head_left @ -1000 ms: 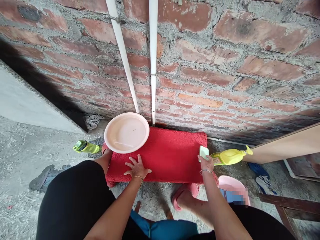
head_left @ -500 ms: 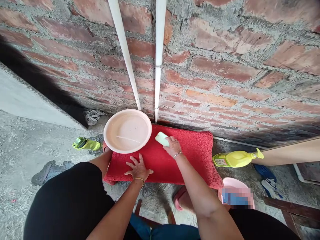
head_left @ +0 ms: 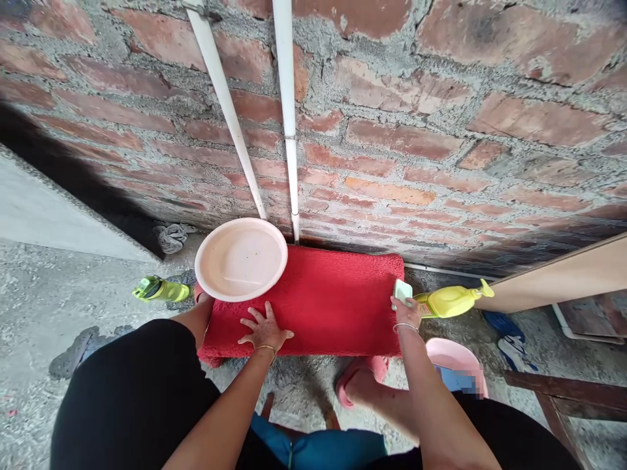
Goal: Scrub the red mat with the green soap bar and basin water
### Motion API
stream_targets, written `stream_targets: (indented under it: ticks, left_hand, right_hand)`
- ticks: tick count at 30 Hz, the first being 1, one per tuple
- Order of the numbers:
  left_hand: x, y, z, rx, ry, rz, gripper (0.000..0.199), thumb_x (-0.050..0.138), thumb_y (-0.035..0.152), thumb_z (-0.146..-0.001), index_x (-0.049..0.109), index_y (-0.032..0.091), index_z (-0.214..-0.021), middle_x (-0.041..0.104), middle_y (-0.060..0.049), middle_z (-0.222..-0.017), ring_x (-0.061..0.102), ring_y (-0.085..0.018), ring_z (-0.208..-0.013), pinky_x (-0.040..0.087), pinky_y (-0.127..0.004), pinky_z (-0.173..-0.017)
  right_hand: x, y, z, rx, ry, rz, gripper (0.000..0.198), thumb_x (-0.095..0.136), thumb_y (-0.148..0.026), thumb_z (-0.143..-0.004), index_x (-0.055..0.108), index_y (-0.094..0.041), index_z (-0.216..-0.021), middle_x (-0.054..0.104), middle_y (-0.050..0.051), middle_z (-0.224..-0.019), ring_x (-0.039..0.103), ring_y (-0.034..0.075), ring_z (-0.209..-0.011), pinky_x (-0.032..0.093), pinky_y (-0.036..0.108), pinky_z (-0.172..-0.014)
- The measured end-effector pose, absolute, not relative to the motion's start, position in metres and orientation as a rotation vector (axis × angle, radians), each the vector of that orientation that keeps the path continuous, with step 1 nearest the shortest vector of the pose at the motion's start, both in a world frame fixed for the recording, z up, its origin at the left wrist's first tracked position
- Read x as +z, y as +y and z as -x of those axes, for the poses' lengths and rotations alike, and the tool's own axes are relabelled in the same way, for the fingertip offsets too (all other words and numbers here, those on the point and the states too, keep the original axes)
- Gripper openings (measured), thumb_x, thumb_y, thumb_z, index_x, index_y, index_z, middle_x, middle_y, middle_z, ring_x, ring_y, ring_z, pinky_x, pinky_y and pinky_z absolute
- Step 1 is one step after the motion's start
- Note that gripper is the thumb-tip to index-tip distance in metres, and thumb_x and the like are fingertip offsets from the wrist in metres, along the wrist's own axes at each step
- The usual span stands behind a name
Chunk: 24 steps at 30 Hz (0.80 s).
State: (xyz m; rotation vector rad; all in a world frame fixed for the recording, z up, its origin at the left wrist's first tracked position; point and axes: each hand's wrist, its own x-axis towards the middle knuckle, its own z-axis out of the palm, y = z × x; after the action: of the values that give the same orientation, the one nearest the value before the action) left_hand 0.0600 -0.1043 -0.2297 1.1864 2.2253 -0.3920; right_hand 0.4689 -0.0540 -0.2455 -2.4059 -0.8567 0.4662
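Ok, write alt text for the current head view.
The right hand holds a green block at the right end of a red cloth; the left hand lies spread on it. A basin sits at its far left corner, a yellow bottle beyond its right end, a brick wall behind.

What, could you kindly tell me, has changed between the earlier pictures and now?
The right hand, holding the pale green block, swept left toward the basin, then came back to the right end of the red cloth. Nothing was picked up or let go. The left hand stayed spread on the cloth; the basin stayed put.
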Motion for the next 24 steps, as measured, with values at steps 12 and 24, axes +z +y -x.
stream_targets:
  ticks: [12, 24]
  left_hand:
    - [-0.218, -0.102, -0.063, -0.455, 2.169, -1.161, 0.131, 0.093, 0.055, -0.076, 0.019, 0.029, -0.180, 0.001, -0.029, -0.186, 0.010, -0.061, -0.168, 0.040, -0.090, -0.112]
    - [-0.224, -0.104, -0.060, -0.426, 2.180, -1.179, 0.131, 0.093, 0.059, -0.075, 0.020, 0.029, -0.180, 0.000, -0.031, -0.186, 0.009, -0.063, -0.167, 0.042, -0.091, -0.108]
  right_hand:
    - [-0.231, -0.022, -0.218, 0.958, -2.491, 1.575, 0.049, 0.084, -0.021, -0.079, 0.076, -0.033, -0.126, 0.067, 0.006, -0.136, 0.065, 0.029, -0.122, 0.049, 0.044, -0.113]
    - [-0.233, -0.028, -0.410, 0.698, -1.100, 2.331, 0.048, 0.086, -0.032, -0.061, 0.071, -0.026, -0.107, 0.069, 0.006, -0.117, 0.069, 0.033, -0.114, 0.055, 0.049, -0.107]
